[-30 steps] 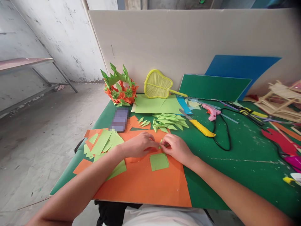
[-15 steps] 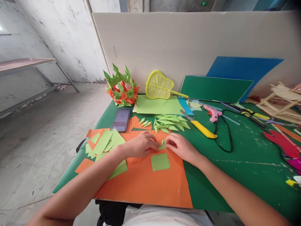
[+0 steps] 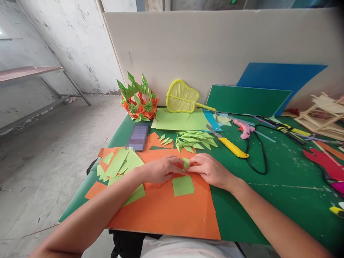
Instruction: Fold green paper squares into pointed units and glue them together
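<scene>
My left hand and my right hand meet over a large orange sheet on the green table. Both pinch a small folded piece of light green paper between their fingertips. Just below the hands lies a light green paper square. A pile of folded green paper pieces sits just beyond the hands. To the left lies a heap of green paper cut-offs.
An orange and green paper wreath and a yellow plastic fan stand at the back. A yellow utility knife, a pink glue gun with black cord, blue and green boards and wooden sticks lie to the right. The table's left edge drops to the floor.
The fingers have shifted on the small green piece, which now stands a little higher between the hands. The arms stay in nearly the same place.
</scene>
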### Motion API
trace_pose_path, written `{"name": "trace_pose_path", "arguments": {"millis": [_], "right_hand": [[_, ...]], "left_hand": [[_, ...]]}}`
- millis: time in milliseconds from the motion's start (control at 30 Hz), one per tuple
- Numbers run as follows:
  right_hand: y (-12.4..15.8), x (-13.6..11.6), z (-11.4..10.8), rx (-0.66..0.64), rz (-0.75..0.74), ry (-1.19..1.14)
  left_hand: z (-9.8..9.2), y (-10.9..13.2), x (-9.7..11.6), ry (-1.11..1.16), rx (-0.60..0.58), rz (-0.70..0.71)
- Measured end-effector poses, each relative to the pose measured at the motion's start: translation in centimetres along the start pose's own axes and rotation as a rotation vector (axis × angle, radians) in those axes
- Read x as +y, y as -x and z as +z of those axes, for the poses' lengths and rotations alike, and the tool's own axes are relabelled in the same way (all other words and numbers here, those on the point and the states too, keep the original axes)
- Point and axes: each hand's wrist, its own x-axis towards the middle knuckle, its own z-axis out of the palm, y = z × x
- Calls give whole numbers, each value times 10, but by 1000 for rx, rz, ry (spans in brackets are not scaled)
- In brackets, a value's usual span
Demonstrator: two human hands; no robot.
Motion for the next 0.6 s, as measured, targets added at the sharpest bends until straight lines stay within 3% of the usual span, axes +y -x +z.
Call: {"name": "trace_pose_path", "arguments": {"millis": [600], "right_hand": [[0, 0, 4, 7, 17, 67]], "left_hand": [[-3, -3, 3, 27, 1, 34]]}}
